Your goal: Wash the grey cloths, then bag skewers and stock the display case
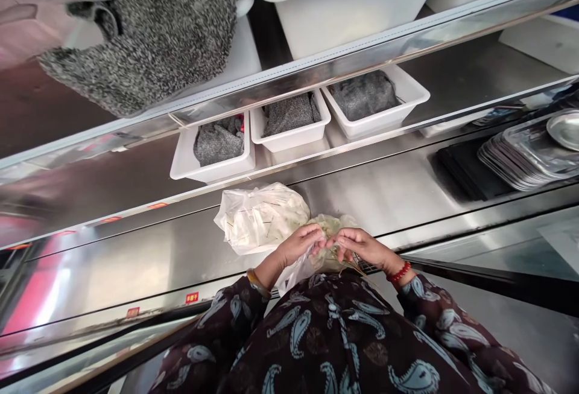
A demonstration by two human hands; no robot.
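My left hand [304, 243] is closed in a pinch on the thin, clear plastic bag [296, 270] just in front of my body. Fingertip to fingertip with it, my right hand [362, 245] is also closed, its bent fingers pinching at the same bag. Pale greenish contents [332, 223] show through the film behind my hands; their kind is unclear. Thin sticks poke out below my right hand. To the left lies a fuller clear bag [262, 216] of whitish pieces with thin sticks among them, touched by neither hand.
A steel counter [149, 261] runs across in front of me. Three white tubs [292, 134] with grey cloths stand on the shelf above. Larger white bins [353, 8] and a grey speckled cloth [172, 26] are higher up. Stacked metal trays [520, 152] sit right.
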